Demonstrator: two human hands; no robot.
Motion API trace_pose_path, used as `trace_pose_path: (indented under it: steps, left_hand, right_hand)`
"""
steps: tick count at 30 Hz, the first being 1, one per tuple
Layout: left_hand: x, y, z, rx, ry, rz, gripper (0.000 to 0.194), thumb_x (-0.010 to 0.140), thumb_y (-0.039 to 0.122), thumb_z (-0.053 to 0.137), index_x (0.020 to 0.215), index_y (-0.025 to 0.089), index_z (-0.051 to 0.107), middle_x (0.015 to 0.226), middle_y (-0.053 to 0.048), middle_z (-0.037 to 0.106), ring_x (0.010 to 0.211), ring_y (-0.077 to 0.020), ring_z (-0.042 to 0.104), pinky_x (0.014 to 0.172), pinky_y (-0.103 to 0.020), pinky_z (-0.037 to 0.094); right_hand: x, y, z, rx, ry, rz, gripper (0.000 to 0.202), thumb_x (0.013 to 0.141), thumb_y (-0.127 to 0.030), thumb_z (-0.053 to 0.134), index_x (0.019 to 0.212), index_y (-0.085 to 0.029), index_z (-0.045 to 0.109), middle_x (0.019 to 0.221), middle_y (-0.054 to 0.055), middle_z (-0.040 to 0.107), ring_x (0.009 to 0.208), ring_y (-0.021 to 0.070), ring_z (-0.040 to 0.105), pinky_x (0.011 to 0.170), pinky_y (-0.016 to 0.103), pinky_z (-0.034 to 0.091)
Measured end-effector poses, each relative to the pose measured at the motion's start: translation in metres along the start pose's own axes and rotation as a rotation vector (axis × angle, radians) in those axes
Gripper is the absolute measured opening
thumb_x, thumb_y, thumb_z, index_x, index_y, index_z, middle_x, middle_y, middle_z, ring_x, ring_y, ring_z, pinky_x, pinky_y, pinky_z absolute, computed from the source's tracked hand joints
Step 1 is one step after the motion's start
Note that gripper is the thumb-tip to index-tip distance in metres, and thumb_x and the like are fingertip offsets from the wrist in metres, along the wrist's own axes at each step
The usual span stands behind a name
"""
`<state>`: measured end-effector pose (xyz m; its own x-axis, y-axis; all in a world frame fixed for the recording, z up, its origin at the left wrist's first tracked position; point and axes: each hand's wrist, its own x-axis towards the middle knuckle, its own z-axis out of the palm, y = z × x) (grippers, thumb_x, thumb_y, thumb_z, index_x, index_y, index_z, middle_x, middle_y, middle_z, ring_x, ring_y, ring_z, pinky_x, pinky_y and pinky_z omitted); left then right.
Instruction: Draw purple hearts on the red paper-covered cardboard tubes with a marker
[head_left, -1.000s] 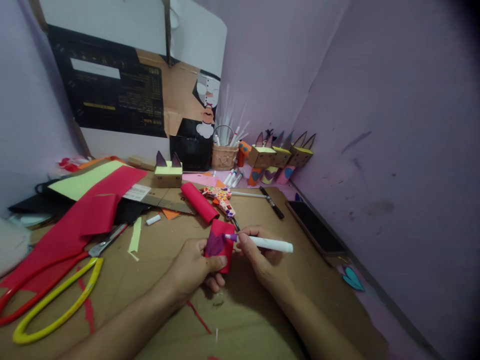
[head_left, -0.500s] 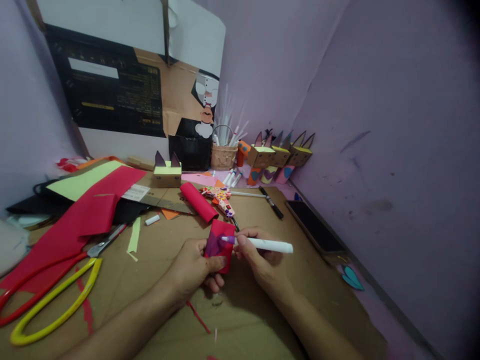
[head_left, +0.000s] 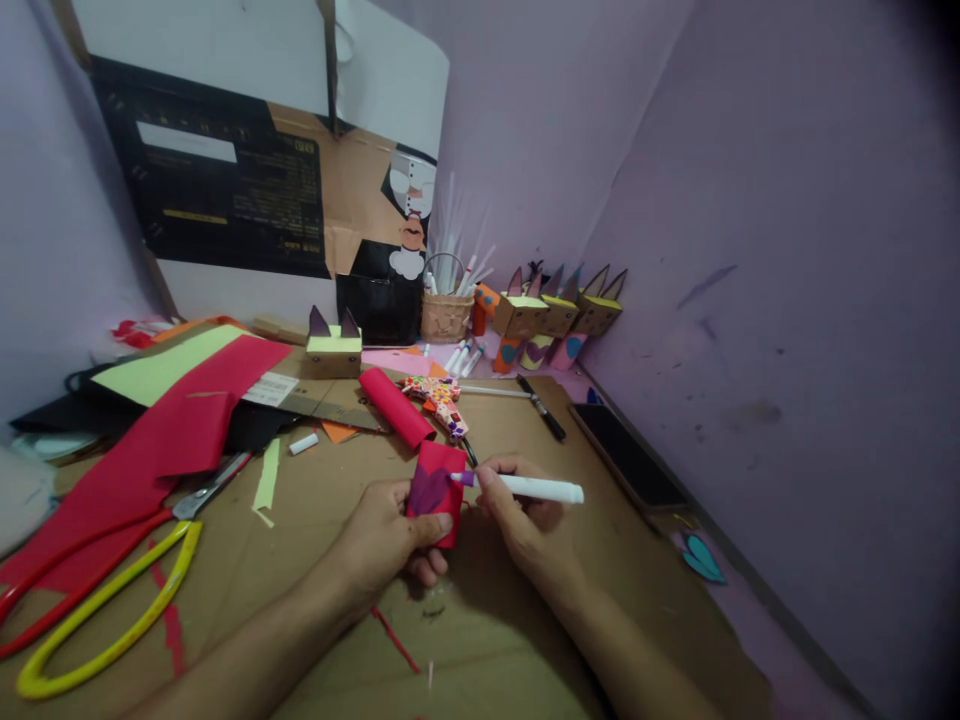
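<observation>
Between thumb and fingers, my left hand [head_left: 394, 535] grips a small red paper tube [head_left: 444, 462] that carries a purple heart [head_left: 429, 490]. My right hand [head_left: 521, 505] is closed around a white marker [head_left: 544, 489] with a purple tip, which points left at the heart's right edge, touching or just over the paper. Beyond the hands lie a longer red paper roll [head_left: 396, 405] and a flower-patterned glue gun [head_left: 444, 400]. A loose white marker cap [head_left: 304, 444] rests on the cardboard sheet [head_left: 315, 510].
Scissors [head_left: 180, 540] with red and yellow handles lie left, beside red paper [head_left: 142, 470]. A cardboard cat head [head_left: 334, 355], a basket of sticks [head_left: 448, 316] and several cat figures [head_left: 523, 312] stand behind. A phone [head_left: 626, 455] and teal heart [head_left: 701, 558] are right, along the wall.
The marker tip has shifted slightly right along the heart, and the purple fill looks more solid. Both hands keep their grip. The view has moved very slightly.
</observation>
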<state>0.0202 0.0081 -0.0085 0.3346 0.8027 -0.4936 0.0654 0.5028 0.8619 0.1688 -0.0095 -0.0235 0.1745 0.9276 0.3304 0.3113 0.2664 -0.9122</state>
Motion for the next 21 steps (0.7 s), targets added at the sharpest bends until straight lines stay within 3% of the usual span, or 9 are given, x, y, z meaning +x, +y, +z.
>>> trace_pose_path:
  steps: [14,18,21]
  left_hand:
    - [0.001,0.000,-0.001,0.003,-0.012,-0.002,0.021,0.060,0.026,0.065,0.069,0.015,0.049,0.041,0.000,0.058,0.031,-0.0090,0.048,0.034,-0.019,0.039]
    - [0.003,-0.003,0.000,0.015,0.002,0.024,0.023,0.060,0.029,0.065,0.068,0.015,0.048,0.043,0.000,0.058,0.033,-0.0095,0.048,0.037,-0.021,0.040]
    - [0.002,-0.008,0.000,0.134,0.037,0.090,0.020,0.064,0.032,0.060,0.070,0.017,0.048,0.045,0.001,0.056,0.036,-0.0111,0.047,0.039,-0.023,0.039]
  right_hand:
    - [0.001,0.001,0.001,0.125,0.006,0.064,0.023,0.078,-0.040,0.059,0.072,-0.018,0.062,0.049,-0.001,0.055,0.044,0.0109,0.050,0.042,0.021,0.038]
    - [0.010,-0.001,-0.001,0.338,0.145,0.158,0.031,0.078,-0.045,0.057,0.095,-0.019,0.059,0.064,0.000,0.063,0.049,0.0115,0.056,0.049,0.024,0.047]
    - [0.016,-0.003,0.000,0.403,0.111,0.248,0.039,0.074,-0.046,0.061,0.101,-0.018,0.056,0.074,0.002,0.064,0.061,0.0141,0.061,0.058,0.026,0.050]
